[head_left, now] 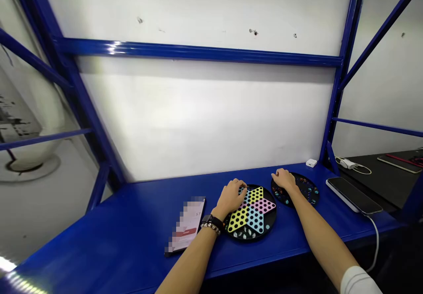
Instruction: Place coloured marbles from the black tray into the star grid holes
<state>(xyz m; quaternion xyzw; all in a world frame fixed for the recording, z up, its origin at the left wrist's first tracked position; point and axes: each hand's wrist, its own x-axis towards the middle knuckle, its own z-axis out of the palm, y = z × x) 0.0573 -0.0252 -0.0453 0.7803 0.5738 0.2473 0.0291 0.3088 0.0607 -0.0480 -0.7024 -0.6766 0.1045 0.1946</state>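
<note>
A round black Chinese checkers board [271, 218] lies on the blue table, its star of yellow, pink and blue points dotted with dark holes. Several pale and coloured marbles [247, 233] sit in its rim. My left hand [231, 196] rests over the board's upper left part, fingers loosely bent and thumb apart, with nothing visible in it. My right hand [284, 179] is at the left edge of a second round black tray [302, 177] with several blue and orange marbles. Its fingers are curled together and pointing down; whatever is between them is hidden.
A phone [190, 226] with a lit screen lies left of the board. At right, another phone [355, 195] rests on a white block with a cable [377, 241]. A small white case [311, 163] stands at the back. Blue metal posts [330, 109] frame the table [132, 223].
</note>
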